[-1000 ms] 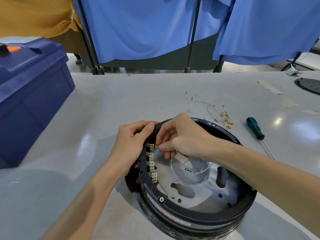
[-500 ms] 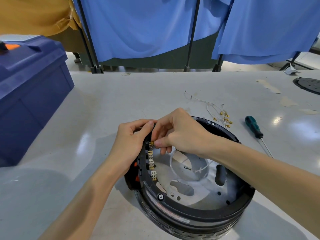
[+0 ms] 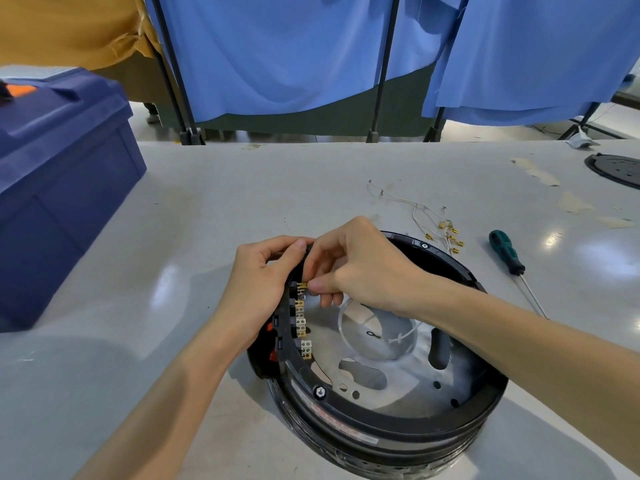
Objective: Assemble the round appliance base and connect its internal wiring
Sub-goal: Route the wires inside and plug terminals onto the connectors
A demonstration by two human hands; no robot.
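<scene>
Brass top terminal (image 3: 303,285) on the inner left wall of the round base (image 3: 381,419), lower centre of frame on the table (image 3: 242,188), is kept pinched by the right hand (image 3: 360,265) while its rim (image 3: 437,252) is gripped by the left hand (image 3: 263,282); hardly any shift noted, so seating is judged unfinished.

Bright, even overhead light. Glare patches on table (image 3: 242,188), mostly right side. Soft shadow left of round base (image 3: 381,420). Wide-angle bowing at edges. Centre sharp; blue toolbox (image 3: 52,188) looks slightly soft, maybe blur.
</scene>
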